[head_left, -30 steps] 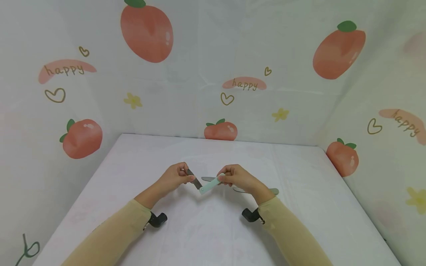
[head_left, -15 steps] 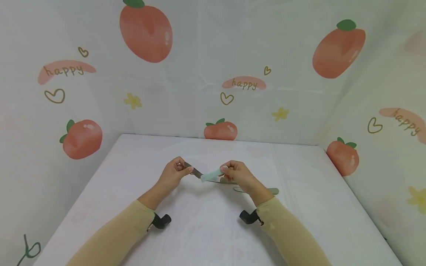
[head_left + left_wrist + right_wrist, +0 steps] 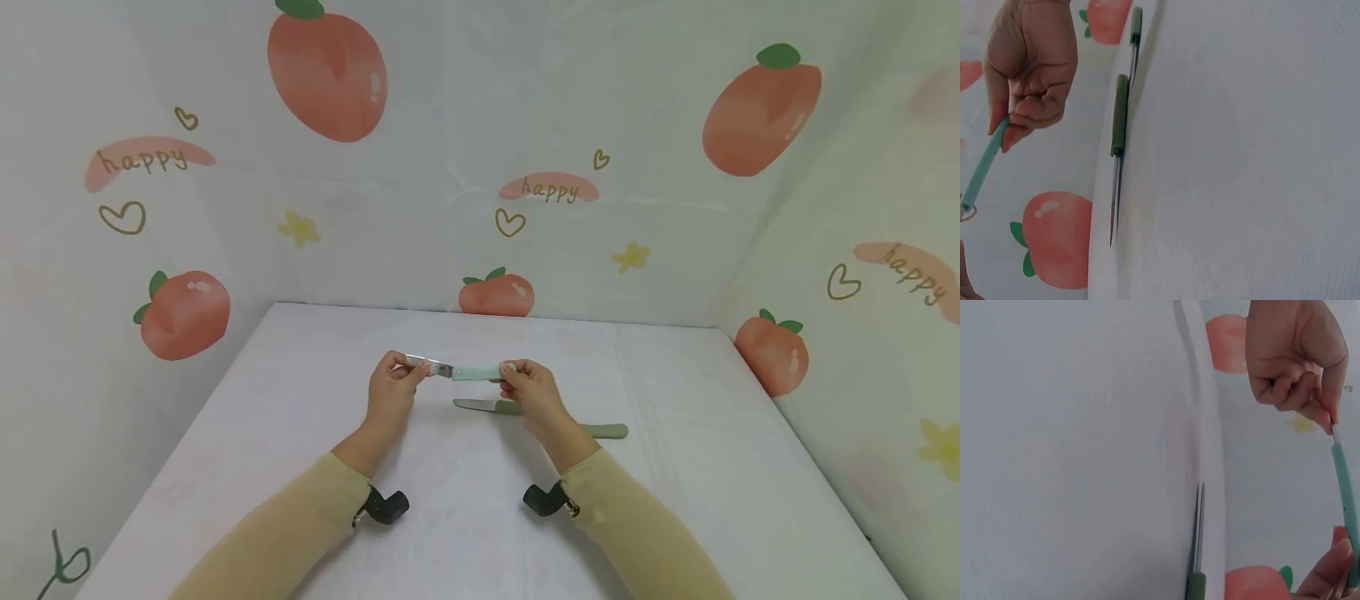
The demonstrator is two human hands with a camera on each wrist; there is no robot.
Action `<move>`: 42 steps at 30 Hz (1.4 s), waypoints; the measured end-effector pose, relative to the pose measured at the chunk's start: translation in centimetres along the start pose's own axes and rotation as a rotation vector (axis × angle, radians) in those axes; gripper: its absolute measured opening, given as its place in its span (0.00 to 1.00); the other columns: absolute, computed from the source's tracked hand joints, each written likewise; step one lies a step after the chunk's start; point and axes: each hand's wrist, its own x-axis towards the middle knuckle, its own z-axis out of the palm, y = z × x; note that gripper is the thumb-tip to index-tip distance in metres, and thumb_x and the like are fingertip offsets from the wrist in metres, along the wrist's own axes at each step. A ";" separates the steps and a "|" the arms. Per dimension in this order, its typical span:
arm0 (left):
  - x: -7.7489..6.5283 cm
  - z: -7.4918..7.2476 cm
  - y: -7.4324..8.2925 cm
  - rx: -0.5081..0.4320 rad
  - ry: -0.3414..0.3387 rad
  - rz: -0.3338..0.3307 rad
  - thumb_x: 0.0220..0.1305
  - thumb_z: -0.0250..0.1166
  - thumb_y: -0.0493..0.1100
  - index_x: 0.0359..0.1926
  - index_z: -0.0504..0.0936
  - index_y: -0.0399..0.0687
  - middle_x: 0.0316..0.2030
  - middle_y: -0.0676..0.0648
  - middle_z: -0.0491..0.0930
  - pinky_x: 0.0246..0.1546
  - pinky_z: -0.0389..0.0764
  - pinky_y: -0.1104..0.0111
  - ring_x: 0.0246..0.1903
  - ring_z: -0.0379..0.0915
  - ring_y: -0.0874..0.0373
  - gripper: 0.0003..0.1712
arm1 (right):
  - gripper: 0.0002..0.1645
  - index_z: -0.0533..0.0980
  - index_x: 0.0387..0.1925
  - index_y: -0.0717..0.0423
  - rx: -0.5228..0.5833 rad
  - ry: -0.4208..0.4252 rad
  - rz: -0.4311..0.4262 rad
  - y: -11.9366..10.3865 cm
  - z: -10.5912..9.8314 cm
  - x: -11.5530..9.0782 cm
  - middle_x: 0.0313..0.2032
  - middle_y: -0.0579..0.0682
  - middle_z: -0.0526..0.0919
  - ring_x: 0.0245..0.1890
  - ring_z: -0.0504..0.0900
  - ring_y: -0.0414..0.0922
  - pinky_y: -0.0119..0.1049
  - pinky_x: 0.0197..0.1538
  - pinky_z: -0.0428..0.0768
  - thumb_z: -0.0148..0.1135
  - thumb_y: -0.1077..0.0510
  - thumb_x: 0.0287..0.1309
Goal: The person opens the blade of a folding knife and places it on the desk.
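A folding knife with a mint-green handle (image 3: 476, 373) is held up level above the table, its blade in line with the handle. My left hand (image 3: 390, 400) pinches the silver blade between thumb and fingers. The far end of the handle is gripped by my right hand (image 3: 537, 398); the right wrist view shows both hands on the knife. Below lie two knives with darker green handles: one knife (image 3: 474, 405) partly behind the right hand, another knife (image 3: 606, 431) with its blade hidden by the right wrist.
A white cloth covers the table (image 3: 450, 533). Behind and at the sides hang white curtains (image 3: 420, 250) printed with fruit and "happy". A black wrist camera (image 3: 388, 506) hangs under each sleeve.
Both hands have risen and moved away from the body with the folding knife. Its blade and handle, bent in a V before, now form a nearly straight line.
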 end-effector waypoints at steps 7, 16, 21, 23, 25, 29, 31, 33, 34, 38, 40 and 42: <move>-0.6 1.1 -0.1 -0.143 0.130 -0.053 0.68 0.66 0.38 0.36 0.68 0.45 0.36 0.44 0.86 0.31 0.62 0.72 0.35 0.77 0.62 0.12 | 0.07 0.74 0.44 0.65 0.121 0.052 0.025 0.5 0.9 0.0 0.28 0.46 0.84 0.27 0.75 0.38 0.25 0.34 0.77 0.57 0.62 0.72; -0.5 0.8 -0.4 -0.146 0.121 -0.040 0.67 0.67 0.36 0.40 0.71 0.41 0.32 0.52 0.82 0.27 0.64 0.75 0.30 0.72 0.65 0.11 | 0.10 0.76 0.45 0.66 0.019 0.028 -0.034 0.0 0.7 0.1 0.30 0.47 0.85 0.32 0.77 0.40 0.30 0.40 0.78 0.60 0.62 0.70; -0.3 0.0 -0.2 -0.072 0.074 -0.057 0.65 0.69 0.37 0.40 0.69 0.41 0.28 0.56 0.77 0.27 0.64 0.75 0.26 0.63 0.64 0.15 | 0.09 0.77 0.45 0.65 -0.130 -0.019 -0.050 -0.2 0.0 0.3 0.32 0.49 0.87 0.34 0.79 0.44 0.32 0.42 0.79 0.61 0.61 0.69; -0.1 -0.5 -0.2 -0.004 0.047 -0.073 0.65 0.70 0.39 0.41 0.69 0.41 0.28 0.57 0.78 0.27 0.63 0.74 0.26 0.62 0.63 0.16 | 0.09 0.78 0.44 0.64 -0.209 -0.041 -0.062 -0.2 -0.4 0.4 0.33 0.50 0.87 0.36 0.80 0.49 0.34 0.42 0.79 0.62 0.61 0.69; 0.1 -1.0 -0.3 0.058 0.027 -0.095 0.63 0.72 0.40 0.41 0.70 0.41 0.28 0.58 0.80 0.28 0.64 0.73 0.27 0.65 0.62 0.17 | 0.10 0.79 0.43 0.64 -0.285 -0.069 -0.074 -0.3 -0.8 0.5 0.33 0.50 0.87 0.38 0.81 0.55 0.36 0.42 0.80 0.63 0.60 0.68; 0.5 -1.9 -0.6 0.143 -0.010 -0.128 0.60 0.74 0.42 0.40 0.71 0.43 0.28 0.58 0.82 0.31 0.66 0.71 0.31 0.68 0.60 0.19 | 0.12 0.80 0.43 0.65 -0.400 -0.127 -0.073 -0.5 -1.3 0.4 0.33 0.51 0.86 0.43 0.81 0.61 0.44 0.44 0.79 0.65 0.58 0.67; 0.6 -2.2 -0.7 0.167 -0.032 -0.138 0.60 0.74 0.42 0.40 0.71 0.43 0.28 0.58 0.82 0.32 0.64 0.70 0.32 0.67 0.60 0.19 | 0.12 0.80 0.43 0.64 -0.443 -0.155 -0.063 -0.5 -1.6 0.4 0.33 0.51 0.86 0.42 0.82 0.59 0.46 0.45 0.79 0.65 0.57 0.66; 0.5 -2.4 -0.7 0.190 -0.055 -0.145 0.61 0.73 0.41 0.41 0.71 0.42 0.28 0.57 0.82 0.32 0.62 0.68 0.32 0.65 0.60 0.18 | 0.12 0.81 0.43 0.64 -0.476 -0.185 -0.050 -0.5 -1.9 0.4 0.33 0.52 0.86 0.40 0.81 0.57 0.46 0.46 0.79 0.64 0.57 0.67; 0.5 -2.5 -0.7 0.205 -0.067 -0.147 0.61 0.73 0.41 0.41 0.71 0.41 0.28 0.56 0.82 0.32 0.61 0.68 0.32 0.64 0.60 0.18 | 0.12 0.81 0.43 0.63 -0.490 -0.199 -0.045 -0.5 -2.1 0.4 0.33 0.53 0.86 0.39 0.81 0.56 0.46 0.46 0.78 0.64 0.57 0.67; 0.4 -3.0 -0.6 0.277 -0.115 -0.169 0.60 0.73 0.42 0.41 0.72 0.40 0.31 0.53 0.81 0.30 0.61 0.68 0.31 0.62 0.59 0.18 | 0.13 0.81 0.45 0.63 -0.548 -0.253 -0.020 -0.6 -2.5 0.4 0.30 0.57 0.82 0.36 0.78 0.52 0.45 0.45 0.76 0.62 0.56 0.69; 0.5 -3.3 -0.6 0.317 -0.142 -0.188 0.59 0.74 0.43 0.40 0.72 0.40 0.33 0.51 0.79 0.30 0.61 0.68 0.31 0.61 0.59 0.19 | 0.13 0.81 0.47 0.64 -0.581 -0.274 0.004 -0.8 -2.7 0.3 0.31 0.57 0.81 0.34 0.77 0.48 0.43 0.43 0.75 0.62 0.57 0.69; 0.5 -3.7 -0.5 0.347 -0.170 -0.205 0.58 0.75 0.45 0.39 0.73 0.41 0.33 0.50 0.76 0.29 0.59 0.67 0.30 0.58 0.58 0.20 | 0.13 0.81 0.47 0.63 -0.611 -0.285 0.033 -0.9 -2.8 0.2 0.30 0.54 0.80 0.32 0.75 0.45 0.41 0.41 0.75 0.62 0.57 0.69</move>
